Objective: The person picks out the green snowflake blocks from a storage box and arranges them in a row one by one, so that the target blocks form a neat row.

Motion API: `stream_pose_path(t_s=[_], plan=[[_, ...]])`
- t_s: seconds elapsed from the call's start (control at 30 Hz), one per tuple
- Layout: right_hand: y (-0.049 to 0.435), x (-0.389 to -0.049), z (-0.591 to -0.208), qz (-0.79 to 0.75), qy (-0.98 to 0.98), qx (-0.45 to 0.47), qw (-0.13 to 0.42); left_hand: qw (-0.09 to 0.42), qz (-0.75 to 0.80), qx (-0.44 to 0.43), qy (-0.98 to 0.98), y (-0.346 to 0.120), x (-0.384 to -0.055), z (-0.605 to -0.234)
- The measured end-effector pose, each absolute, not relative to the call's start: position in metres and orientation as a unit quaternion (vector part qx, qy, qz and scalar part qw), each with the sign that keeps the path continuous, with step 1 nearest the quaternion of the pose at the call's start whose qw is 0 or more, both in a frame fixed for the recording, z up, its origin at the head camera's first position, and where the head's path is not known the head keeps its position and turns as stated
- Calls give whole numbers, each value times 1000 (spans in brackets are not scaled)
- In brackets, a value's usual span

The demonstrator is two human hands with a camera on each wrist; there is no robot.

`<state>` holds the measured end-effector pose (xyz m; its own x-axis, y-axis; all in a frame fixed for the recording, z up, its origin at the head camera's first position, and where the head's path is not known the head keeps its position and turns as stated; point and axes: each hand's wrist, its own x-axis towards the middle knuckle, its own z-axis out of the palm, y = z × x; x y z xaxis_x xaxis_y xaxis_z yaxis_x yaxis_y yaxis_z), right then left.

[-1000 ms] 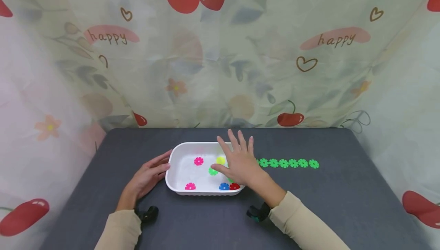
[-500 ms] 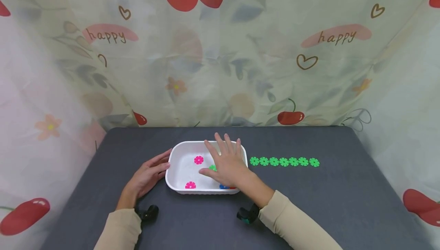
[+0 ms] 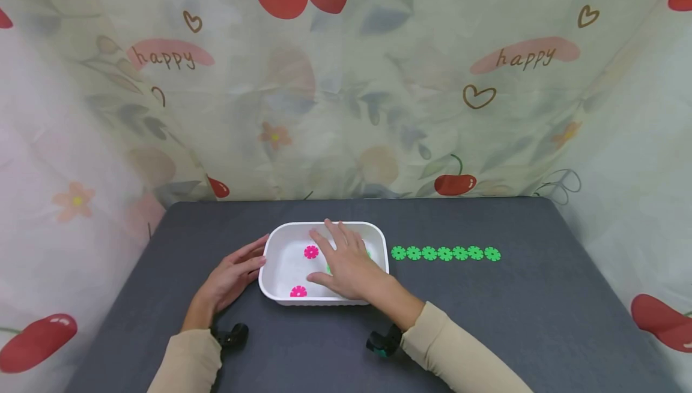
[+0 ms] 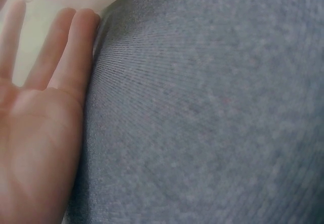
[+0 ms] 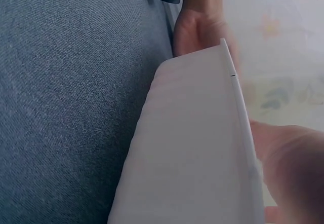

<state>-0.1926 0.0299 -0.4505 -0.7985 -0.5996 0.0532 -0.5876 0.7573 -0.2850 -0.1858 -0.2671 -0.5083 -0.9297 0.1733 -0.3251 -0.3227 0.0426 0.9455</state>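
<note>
A white plastic tray (image 3: pixel 286 264) stands on the table, its near wall (image 5: pixel 187 148) filling the middle of the right wrist view. My left hand (image 3: pixel 229 279) lies at the tray's left end, its long fingers nearly straight against the outside. In the left wrist view, that hand (image 4: pixel 45 138) shows palm and fingers beside the tray's wall. My right hand (image 3: pixel 348 267) is over the tray's right half, fingers spread and slightly bent. Two pink notched discs, one farther back (image 3: pixel 310 252) and one at the near wall (image 3: pixel 298 291), lie in the tray. A green disc (image 3: pixel 328 269) peeks from under the right hand.
Right of the tray, several green notched discs (image 3: pixel 445 253) form a straight row on the dark grey tabletop (image 3: pixel 486 315). A printed curtain (image 3: pixel 335 110) hangs behind the table and along both sides. Each wrist carries a black camera mount (image 3: pixel 385 341).
My right hand has moved left and lower over the tray, hiding the blue and red discs and uncovering the left end of the green row. The left hand stays at the tray.
</note>
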Motion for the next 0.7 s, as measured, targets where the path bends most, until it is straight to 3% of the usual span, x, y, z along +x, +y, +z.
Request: stream_pose_path(t_s=[0.7], plan=[[27,-202,-463,-236,908,-318,139,181,690,-57,699,-267,-186,-508]])
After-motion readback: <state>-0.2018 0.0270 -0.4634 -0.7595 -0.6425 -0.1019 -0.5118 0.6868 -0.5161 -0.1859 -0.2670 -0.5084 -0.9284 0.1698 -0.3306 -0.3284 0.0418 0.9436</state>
